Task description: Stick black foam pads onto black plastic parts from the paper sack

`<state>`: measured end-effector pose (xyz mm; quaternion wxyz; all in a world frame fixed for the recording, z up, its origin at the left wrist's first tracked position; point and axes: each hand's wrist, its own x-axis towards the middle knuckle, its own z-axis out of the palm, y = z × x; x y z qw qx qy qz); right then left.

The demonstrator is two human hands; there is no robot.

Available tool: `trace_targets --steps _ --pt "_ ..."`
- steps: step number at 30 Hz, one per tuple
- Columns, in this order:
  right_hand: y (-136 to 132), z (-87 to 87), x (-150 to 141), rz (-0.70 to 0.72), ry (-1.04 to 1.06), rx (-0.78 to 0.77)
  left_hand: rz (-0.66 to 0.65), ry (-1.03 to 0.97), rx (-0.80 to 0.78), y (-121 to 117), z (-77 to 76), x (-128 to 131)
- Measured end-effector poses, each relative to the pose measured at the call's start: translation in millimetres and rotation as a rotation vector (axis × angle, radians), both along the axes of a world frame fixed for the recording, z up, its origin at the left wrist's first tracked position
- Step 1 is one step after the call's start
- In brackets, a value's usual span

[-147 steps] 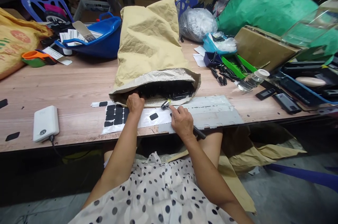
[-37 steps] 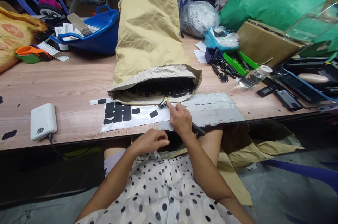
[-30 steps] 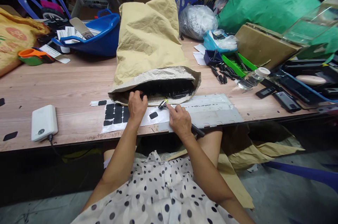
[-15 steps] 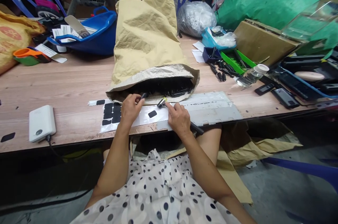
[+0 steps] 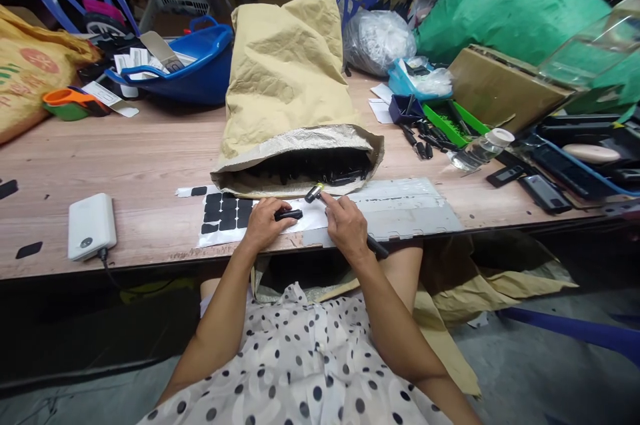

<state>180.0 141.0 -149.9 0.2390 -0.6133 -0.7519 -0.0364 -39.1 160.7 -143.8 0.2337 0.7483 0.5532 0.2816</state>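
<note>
Noting surroundings first: a tan sack [image 5: 287, 71] lies across the middle of the table [image 5: 155, 151], its mouth gaping toward the person, dark pieces inside. Its lower lip sits just beyond both hands and is the nearest obstruction. Left side: white device [image 5: 91, 228] with a black cable [image 5: 105, 258] near the front edge; farther back, a blue basin [image 5: 200, 78] containing white boxes. Right side: green tray [image 5: 443, 126], loose black pieces [image 5: 424, 149] beside it, and a tilted clear bottle [image 5: 473, 155] with a white cap.

Work area: white sheet [image 5: 314, 219] bearing rows of black rounded patches [image 5: 229, 218]; a grey board [image 5: 410, 215] adjoins it at right.

Left hand [image 5: 265, 221]: thumb and fingers pinched together on a small black part [image 5: 291, 215]. Part is dark, slim and elongated, held low over the white sheet, one end projecting rightward; its far end is covered by the fingers.

Right hand [image 5: 346, 225]: fingers curled around a hammer [image 5: 313, 195], index extended toward the head. Head is silvery metal with a yellow end, near the sack lip; black handle emerges behind the wrist at the table edge.
</note>
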Motion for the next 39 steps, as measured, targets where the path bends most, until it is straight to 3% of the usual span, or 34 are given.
trace_targets --steps 5,10,22,29,34,39 --pt "-15.3 13.7 -6.1 0.168 0.346 -0.005 0.016 -0.026 -0.006 -1.1 -0.6 1.8" --pt "-30.9 12.2 -21.3 0.309 0.363 -0.071 0.030 -0.052 0.001 -1.4 -0.7 2.8" --pt "-33.7 15.9 -33.3 0.262 0.121 -0.080 0.040 -0.038 -0.023 0.0 -0.2 3.1" --pt "-34.7 22.2 -26.8 0.223 0.203 -0.056 0.037 -0.078 -0.015 0.1 -0.6 3.6" --pt "-33.8 18.3 -20.4 0.210 0.209 -0.115 0.048 -0.056 -0.006 0.5 -3.2 3.7" --pt "-23.7 17.0 -13.5 0.172 0.315 -0.075 0.044 -0.016 0.021 -0.4 -3.7 2.9"
